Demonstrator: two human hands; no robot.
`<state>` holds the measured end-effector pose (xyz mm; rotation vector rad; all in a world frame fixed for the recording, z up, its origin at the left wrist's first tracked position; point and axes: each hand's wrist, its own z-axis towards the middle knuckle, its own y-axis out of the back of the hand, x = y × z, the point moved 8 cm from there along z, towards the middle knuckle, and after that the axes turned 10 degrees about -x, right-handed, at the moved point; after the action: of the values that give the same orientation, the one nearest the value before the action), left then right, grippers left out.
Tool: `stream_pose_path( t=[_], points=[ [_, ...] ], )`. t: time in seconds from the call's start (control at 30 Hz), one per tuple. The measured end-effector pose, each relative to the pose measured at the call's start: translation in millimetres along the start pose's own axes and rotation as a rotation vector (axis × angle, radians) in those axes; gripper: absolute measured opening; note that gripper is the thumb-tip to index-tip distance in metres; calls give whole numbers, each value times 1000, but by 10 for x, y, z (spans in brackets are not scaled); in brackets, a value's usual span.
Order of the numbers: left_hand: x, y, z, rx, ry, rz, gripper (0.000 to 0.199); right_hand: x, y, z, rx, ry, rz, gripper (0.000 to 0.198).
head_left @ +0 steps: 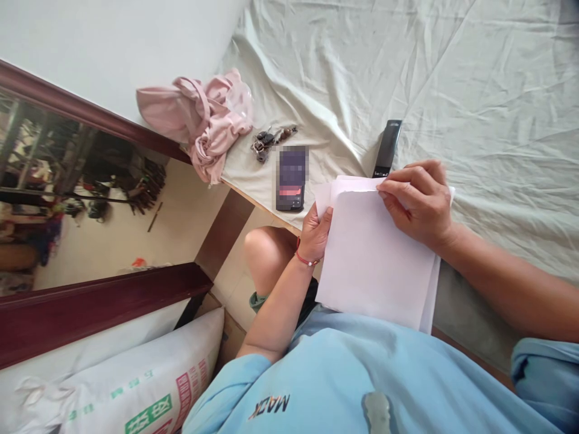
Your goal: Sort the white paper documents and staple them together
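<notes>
Several sheets of white paper (pixel 377 259) lie stacked over my lap, their far ends reaching the cloth-covered surface. My left hand (pixel 315 232), with a red bracelet at the wrist, grips the stack's left edge, thumb on top. At the far edge my right hand (pixel 418 199) pinches the top sheet between thumb and fingertips; that edge looks uneven, as if torn or folded. Just beyond the paper is a long black object (pixel 388 147), partly covered by the sheets; its kind is unclear.
A phone (pixel 291 181) with a blurred screen lies left of the paper, beside a bunch of keys (pixel 263 143). Pink cloth (pixel 203 117) is heaped at the corner of the pale sheet (pixel 452 78). Lower left are a dark red door frame (pixel 104 301) and a white printed sack (pixel 149 374).
</notes>
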<state>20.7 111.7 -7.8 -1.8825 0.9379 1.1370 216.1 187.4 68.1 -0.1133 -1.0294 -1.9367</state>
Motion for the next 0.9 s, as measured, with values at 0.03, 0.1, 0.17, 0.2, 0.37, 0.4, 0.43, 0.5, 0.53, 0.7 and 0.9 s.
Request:
stream_pose_path(
  t=[0.03,0.1,0.17,0.2,0.37,0.4,0.43,0.5,0.53,0.7,0.9],
  points=[
    [2,3,1,0,1,1,58,3,-8,0,11,4,-10,21],
    [-2,5,3,-4,3,-7,59,11,-15,2,17,16,-23,21],
    [-15,0,3,-6,2,-24,61,21,-13,5,5,30,-18,22],
    [-24,-3,4,-7,-1,-33,61,23,-12,5,-1,34,-13,23],
    [-38,9,-1,-15,-4,-35,62,7,-20,3,5,24,-37,23],
    [-34,13,-5,-10,-1,-29,62,9,-13,4,2,25,-36,24],
    [-29,16,-10,-2,3,-24,63,11,-6,6,-4,26,-32,25],
    [-14,23,-20,15,15,-18,61,9,4,8,-8,21,-30,25],
    [-5,26,-24,21,22,-15,60,6,5,7,-7,18,-34,25],
    [23,57,-20,-23,37,10,56,35,25,3,-51,73,-23,18],
    [-2,63,-14,-85,19,26,54,85,33,14,-62,138,46,13]
  ],
)
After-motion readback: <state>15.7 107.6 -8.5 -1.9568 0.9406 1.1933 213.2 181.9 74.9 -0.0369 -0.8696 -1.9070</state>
